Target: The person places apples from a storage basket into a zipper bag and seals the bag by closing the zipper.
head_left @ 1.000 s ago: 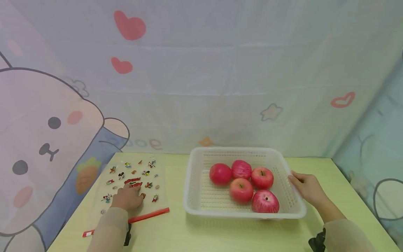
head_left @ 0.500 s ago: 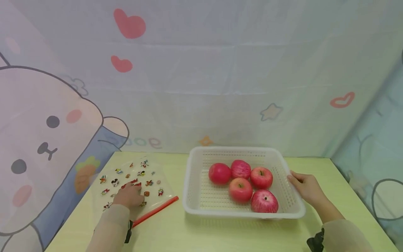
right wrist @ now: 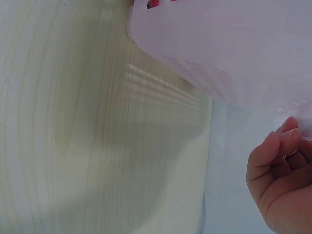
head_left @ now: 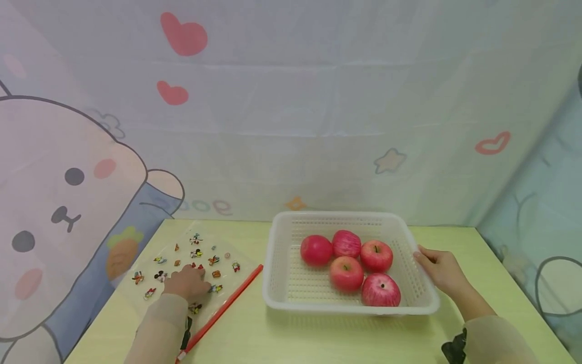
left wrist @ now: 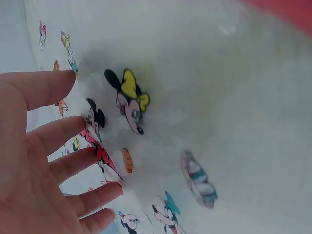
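My left hand (head_left: 186,284) rests on a clear plastic zip bag (head_left: 216,274) with small cartoon figures printed on it and a red strip (head_left: 232,299) along one edge. In the left wrist view the fingers (left wrist: 73,163) are spread and lightly bent, their tips against the printed film. A white plastic basket (head_left: 350,308) stands right of the bag, with several red apples (head_left: 347,274) inside. At its right side my right hand (head_left: 444,273) grips the rim. The right wrist view has that hand's fingers (right wrist: 265,151) curled at the basket's edge, partly cut off by the frame.
Both lie on a pale yellow table (head_left: 282,344). Behind it hangs a printed cloth (head_left: 282,101) with hearts and a bear figure, and another cloth (head_left: 541,212) borders the right side. Dark wrist straps show at both sleeves.
Under my left hand the zip bag has turned counter-clockwise, so its red strip now slants steeply up to the right. My right hand, the basket and the apples have stayed in place.
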A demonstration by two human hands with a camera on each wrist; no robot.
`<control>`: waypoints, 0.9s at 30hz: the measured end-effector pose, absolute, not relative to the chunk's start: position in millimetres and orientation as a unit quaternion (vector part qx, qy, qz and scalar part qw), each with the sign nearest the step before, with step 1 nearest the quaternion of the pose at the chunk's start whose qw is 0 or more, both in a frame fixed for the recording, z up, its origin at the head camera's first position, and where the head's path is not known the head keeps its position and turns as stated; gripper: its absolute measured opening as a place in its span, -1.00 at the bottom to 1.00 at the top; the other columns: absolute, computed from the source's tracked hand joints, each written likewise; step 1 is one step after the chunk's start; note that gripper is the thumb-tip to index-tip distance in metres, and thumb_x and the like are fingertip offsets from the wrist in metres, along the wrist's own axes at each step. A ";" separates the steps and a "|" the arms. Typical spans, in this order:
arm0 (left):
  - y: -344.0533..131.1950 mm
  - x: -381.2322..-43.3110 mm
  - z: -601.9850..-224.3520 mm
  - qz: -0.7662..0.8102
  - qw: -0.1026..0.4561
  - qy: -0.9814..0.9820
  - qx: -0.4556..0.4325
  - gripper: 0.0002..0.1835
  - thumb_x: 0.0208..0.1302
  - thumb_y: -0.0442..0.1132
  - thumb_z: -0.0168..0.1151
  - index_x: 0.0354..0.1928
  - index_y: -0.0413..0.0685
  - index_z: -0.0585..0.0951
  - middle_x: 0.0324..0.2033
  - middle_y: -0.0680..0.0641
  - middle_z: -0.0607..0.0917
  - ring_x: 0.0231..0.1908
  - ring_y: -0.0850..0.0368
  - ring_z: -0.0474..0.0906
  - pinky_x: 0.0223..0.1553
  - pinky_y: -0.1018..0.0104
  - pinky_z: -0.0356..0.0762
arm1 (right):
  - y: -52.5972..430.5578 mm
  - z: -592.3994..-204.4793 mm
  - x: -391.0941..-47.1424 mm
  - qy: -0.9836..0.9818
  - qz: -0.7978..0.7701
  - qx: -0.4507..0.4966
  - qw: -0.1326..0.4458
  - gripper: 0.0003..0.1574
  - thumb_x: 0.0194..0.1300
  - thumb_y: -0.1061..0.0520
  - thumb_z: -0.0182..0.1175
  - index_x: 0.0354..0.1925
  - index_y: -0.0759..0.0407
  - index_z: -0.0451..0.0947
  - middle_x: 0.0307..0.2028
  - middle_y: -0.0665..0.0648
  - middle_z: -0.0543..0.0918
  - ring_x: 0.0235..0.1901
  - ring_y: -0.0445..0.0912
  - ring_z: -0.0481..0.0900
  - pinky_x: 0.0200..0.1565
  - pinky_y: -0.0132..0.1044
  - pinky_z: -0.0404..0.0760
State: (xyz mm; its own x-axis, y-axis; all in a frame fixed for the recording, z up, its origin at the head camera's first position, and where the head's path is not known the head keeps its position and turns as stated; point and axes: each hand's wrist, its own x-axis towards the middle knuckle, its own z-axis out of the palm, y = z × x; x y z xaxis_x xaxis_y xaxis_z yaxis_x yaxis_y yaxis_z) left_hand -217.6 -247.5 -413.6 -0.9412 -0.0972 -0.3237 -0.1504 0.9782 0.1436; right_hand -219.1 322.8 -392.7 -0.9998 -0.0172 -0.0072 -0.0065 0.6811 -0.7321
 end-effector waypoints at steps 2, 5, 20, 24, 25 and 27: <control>-247.3 -217.0 -413.9 0.074 0.162 0.982 -0.056 -0.37 0.14 -0.06 0.05 0.27 -0.15 0.42 0.18 -0.42 0.40 0.11 -0.61 0.26 0.09 -0.47 0.17 | 322.8 -393.2 -218.6 0.917 -0.399 -0.006 0.007 -0.33 0.44 -0.03 -0.02 0.24 0.50 0.26 0.04 0.56 0.50 -0.30 0.04 0.67 -0.37 -0.33 0.66; -247.6 -216.7 -415.1 0.058 0.161 0.984 -0.044 -0.36 0.14 -0.02 0.05 0.27 -0.15 0.43 0.17 -0.42 0.40 0.09 -0.60 0.28 0.07 -0.47 0.19 | 323.1 -393.9 -218.2 0.917 -0.398 -0.006 0.003 -0.34 0.44 -0.02 -0.01 0.23 0.50 0.27 0.02 0.56 0.51 -0.31 0.03 0.67 -0.39 -0.38 0.63; -237.5 -211.5 -409.1 0.057 0.147 0.987 -0.041 -0.11 -0.04 0.31 0.31 0.18 -0.26 0.48 0.00 -0.43 0.45 -0.12 -0.33 0.49 -0.08 -0.26 0.44 | 323.5 -394.3 -217.3 0.918 -0.396 -0.013 -0.001 -0.33 0.45 -0.02 -0.03 0.24 0.51 0.27 0.00 0.57 0.52 -0.35 0.01 0.68 -0.42 -0.38 0.62; -237.9 -212.6 -411.2 0.064 0.144 0.986 -0.046 -0.08 -0.13 0.36 0.35 0.12 -0.26 0.52 0.01 -0.39 0.47 -0.08 -0.31 0.49 -0.08 -0.26 0.44 | 324.1 -395.2 -218.3 0.921 -0.390 -0.019 -0.007 -0.33 0.46 -0.03 -0.05 0.24 0.51 0.27 0.03 0.57 0.49 -0.30 0.10 0.69 -0.42 -0.38 0.62; -238.0 -212.8 -412.0 0.063 0.144 0.986 -0.047 -0.07 -0.14 0.36 0.35 0.12 -0.26 0.52 0.02 -0.38 0.49 -0.07 -0.31 0.49 -0.09 -0.26 0.44 | 324.1 -395.7 -218.3 0.920 -0.391 -0.017 -0.006 -0.33 0.46 -0.03 -0.04 0.24 0.50 0.27 0.03 0.57 0.49 -0.29 0.10 0.69 -0.42 -0.38 0.62; -237.8 -212.8 -413.1 0.062 0.143 0.987 -0.049 -0.05 -0.16 0.37 0.36 0.12 -0.27 0.51 0.00 -0.35 0.53 -0.08 -0.30 0.50 -0.12 -0.24 0.46 | 324.2 -396.1 -218.8 0.919 -0.393 -0.017 -0.004 -0.33 0.46 -0.03 -0.04 0.24 0.49 0.26 0.04 0.57 0.49 -0.29 0.10 0.69 -0.42 -0.38 0.63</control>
State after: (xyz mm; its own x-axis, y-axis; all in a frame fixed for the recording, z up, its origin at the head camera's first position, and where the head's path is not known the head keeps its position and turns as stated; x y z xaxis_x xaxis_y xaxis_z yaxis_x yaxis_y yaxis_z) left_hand -212.8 -237.8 -413.1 -0.9541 -0.0785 -0.2891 -0.1139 0.9877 0.1075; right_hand -218.8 324.2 -396.1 -0.9994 -0.0286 0.0218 -0.0355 0.6900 -0.7230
